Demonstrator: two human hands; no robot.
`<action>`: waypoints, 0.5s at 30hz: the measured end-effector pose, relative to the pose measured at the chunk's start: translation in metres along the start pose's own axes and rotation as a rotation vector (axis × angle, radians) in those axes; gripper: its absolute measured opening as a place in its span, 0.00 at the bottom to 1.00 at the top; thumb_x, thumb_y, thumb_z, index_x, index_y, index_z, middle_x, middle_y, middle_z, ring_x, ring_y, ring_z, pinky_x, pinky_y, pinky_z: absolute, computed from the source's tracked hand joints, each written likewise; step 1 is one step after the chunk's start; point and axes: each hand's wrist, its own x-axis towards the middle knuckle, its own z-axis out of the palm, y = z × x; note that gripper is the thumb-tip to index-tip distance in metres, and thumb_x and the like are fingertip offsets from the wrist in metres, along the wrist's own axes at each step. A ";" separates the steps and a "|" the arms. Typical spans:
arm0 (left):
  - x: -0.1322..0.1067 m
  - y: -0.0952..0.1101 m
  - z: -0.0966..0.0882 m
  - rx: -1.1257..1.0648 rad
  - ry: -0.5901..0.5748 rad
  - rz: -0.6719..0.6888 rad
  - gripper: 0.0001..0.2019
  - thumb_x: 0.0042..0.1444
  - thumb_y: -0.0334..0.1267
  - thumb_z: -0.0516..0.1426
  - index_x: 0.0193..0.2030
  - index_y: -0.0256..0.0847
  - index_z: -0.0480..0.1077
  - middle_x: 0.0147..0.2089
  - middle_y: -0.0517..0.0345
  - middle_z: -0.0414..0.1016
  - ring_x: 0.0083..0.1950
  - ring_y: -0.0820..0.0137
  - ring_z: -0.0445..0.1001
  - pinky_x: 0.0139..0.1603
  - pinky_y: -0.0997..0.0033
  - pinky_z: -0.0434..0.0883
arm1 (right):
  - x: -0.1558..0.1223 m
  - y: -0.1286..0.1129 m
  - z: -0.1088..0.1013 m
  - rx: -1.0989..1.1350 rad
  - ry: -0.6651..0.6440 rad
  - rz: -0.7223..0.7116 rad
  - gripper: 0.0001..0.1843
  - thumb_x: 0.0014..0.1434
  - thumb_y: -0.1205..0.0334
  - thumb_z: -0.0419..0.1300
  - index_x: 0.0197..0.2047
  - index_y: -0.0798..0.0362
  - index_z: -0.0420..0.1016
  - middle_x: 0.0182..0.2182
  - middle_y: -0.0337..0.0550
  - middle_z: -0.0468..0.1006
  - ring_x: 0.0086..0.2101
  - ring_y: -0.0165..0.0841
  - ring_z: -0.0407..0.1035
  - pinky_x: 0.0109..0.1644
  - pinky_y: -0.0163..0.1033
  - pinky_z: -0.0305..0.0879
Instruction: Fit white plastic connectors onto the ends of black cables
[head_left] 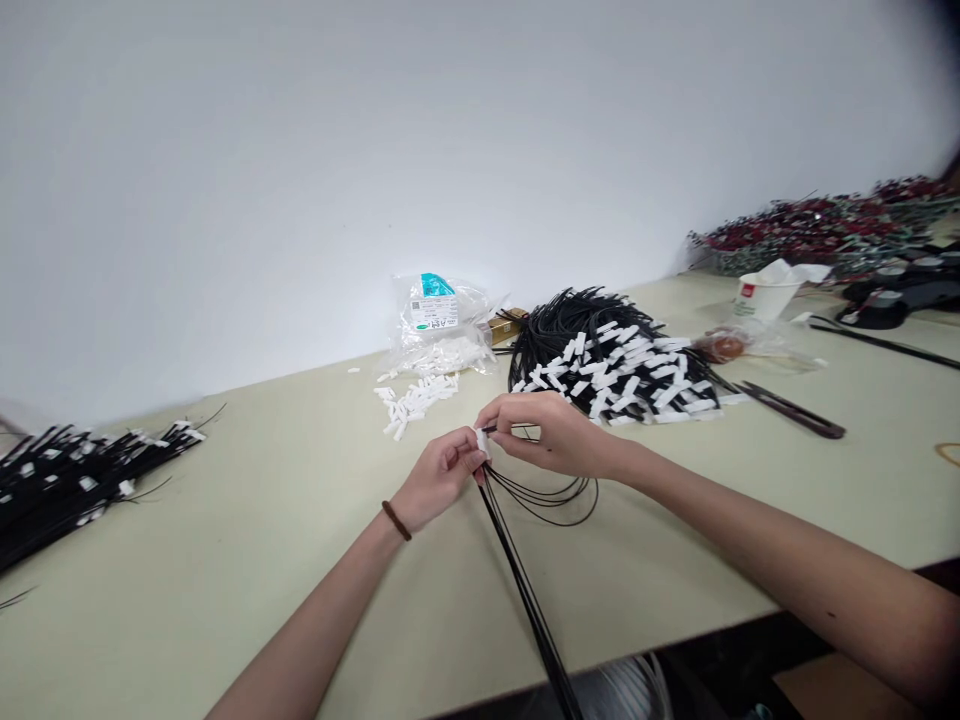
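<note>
My left hand [450,465] is closed on a small white plastic connector [483,443], holding it upright between thumb and fingers. Thin black wires [525,590] run down from it over the table's front edge, and several loop out to the right. My right hand [551,430] pinches the end of a black wire [491,429] at the top of the connector. Whether that end is inside the connector I cannot tell. Behind my hands lies a pile of loose white connectors [420,400]. To the right of it is a big bundle of black wires with white connectors [630,370].
A clear plastic bag with a label [435,320] leans against the wall. Dark tweezers [795,410], a paper cup [765,300] and red-berried stems [817,230] are on the right. More black wires with white ends [82,480] lie at the left. The table's front edge [720,630] is close.
</note>
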 end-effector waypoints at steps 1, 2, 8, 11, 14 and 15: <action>0.000 0.000 0.000 0.021 0.003 0.000 0.12 0.54 0.45 0.53 0.26 0.39 0.60 0.23 0.62 0.64 0.27 0.73 0.65 0.32 0.71 0.61 | 0.000 0.000 0.000 0.005 -0.006 0.011 0.10 0.56 0.70 0.52 0.24 0.54 0.60 0.37 0.44 0.75 0.36 0.29 0.69 0.38 0.34 0.63; 0.000 0.000 0.000 0.043 0.008 0.000 0.12 0.54 0.45 0.53 0.26 0.39 0.60 0.23 0.62 0.64 0.27 0.73 0.64 0.32 0.71 0.61 | 0.000 -0.001 0.000 0.009 -0.011 0.021 0.10 0.56 0.71 0.52 0.24 0.54 0.59 0.37 0.44 0.74 0.36 0.29 0.69 0.38 0.34 0.63; 0.000 -0.002 0.001 0.086 0.030 0.022 0.13 0.55 0.45 0.52 0.25 0.40 0.58 0.23 0.62 0.63 0.27 0.73 0.64 0.30 0.72 0.60 | 0.000 0.001 0.003 0.008 -0.021 0.046 0.10 0.57 0.71 0.51 0.25 0.53 0.59 0.36 0.44 0.74 0.35 0.28 0.68 0.38 0.34 0.62; 0.000 -0.003 0.000 0.083 0.023 0.033 0.13 0.55 0.44 0.51 0.25 0.39 0.59 0.23 0.62 0.63 0.27 0.73 0.64 0.31 0.72 0.61 | 0.000 0.002 0.003 -0.005 -0.035 0.039 0.09 0.57 0.71 0.50 0.26 0.53 0.60 0.37 0.44 0.74 0.35 0.29 0.67 0.39 0.34 0.62; 0.001 -0.005 0.000 0.073 0.014 0.033 0.12 0.55 0.44 0.52 0.26 0.39 0.59 0.24 0.62 0.62 0.27 0.73 0.64 0.31 0.72 0.61 | -0.001 0.001 0.003 -0.007 -0.047 0.044 0.08 0.59 0.69 0.49 0.28 0.53 0.61 0.36 0.45 0.74 0.35 0.29 0.67 0.37 0.34 0.62; 0.001 -0.005 0.000 0.069 0.015 0.031 0.13 0.55 0.45 0.52 0.26 0.39 0.59 0.24 0.62 0.62 0.27 0.74 0.64 0.31 0.72 0.61 | -0.001 0.001 0.003 -0.008 -0.052 0.046 0.08 0.59 0.68 0.49 0.28 0.54 0.62 0.36 0.45 0.74 0.34 0.29 0.67 0.36 0.34 0.62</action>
